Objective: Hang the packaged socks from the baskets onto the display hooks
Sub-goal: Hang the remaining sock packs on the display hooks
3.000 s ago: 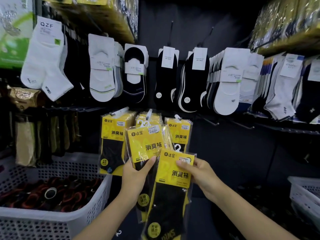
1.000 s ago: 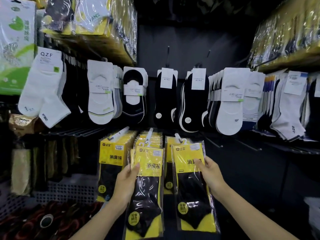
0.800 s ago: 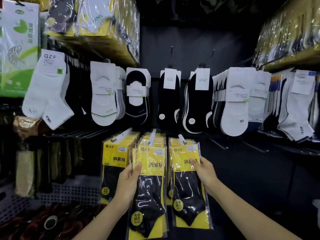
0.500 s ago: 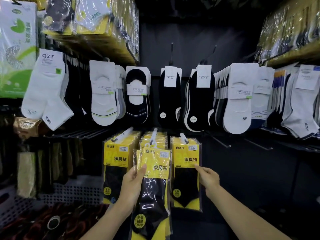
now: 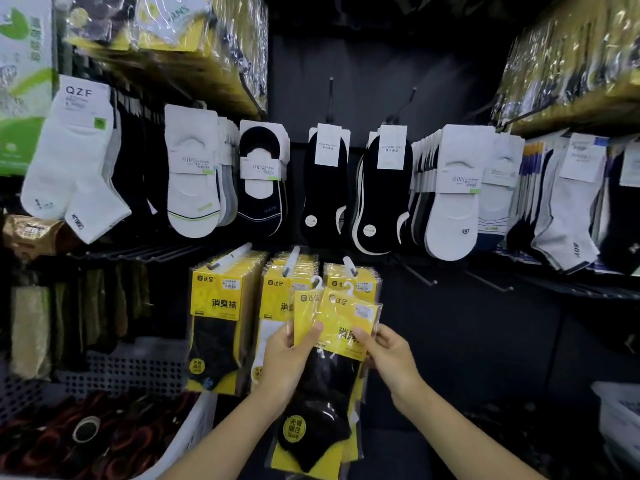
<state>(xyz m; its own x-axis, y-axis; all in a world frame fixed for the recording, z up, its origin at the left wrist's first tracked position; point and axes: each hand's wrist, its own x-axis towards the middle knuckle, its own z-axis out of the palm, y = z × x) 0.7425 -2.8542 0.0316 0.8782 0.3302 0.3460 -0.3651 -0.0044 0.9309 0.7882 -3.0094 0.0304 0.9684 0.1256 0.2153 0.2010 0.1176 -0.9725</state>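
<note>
Hanging sock packs (image 5: 221, 306) against dark wall (image 5: 374, 64)

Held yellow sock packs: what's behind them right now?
Behind the held packs, gripped by left hand and right hand, hang the middle stack and right stack of yellow packs on hooks. Mostly their tops show; the rest is covered.

Yellow-and-black sock packs (image 5: 332, 344), white ankle socks (image 5: 74, 161), black no-show socks (image 5: 325, 188), white perforated basket (image 5: 194, 424)
</note>
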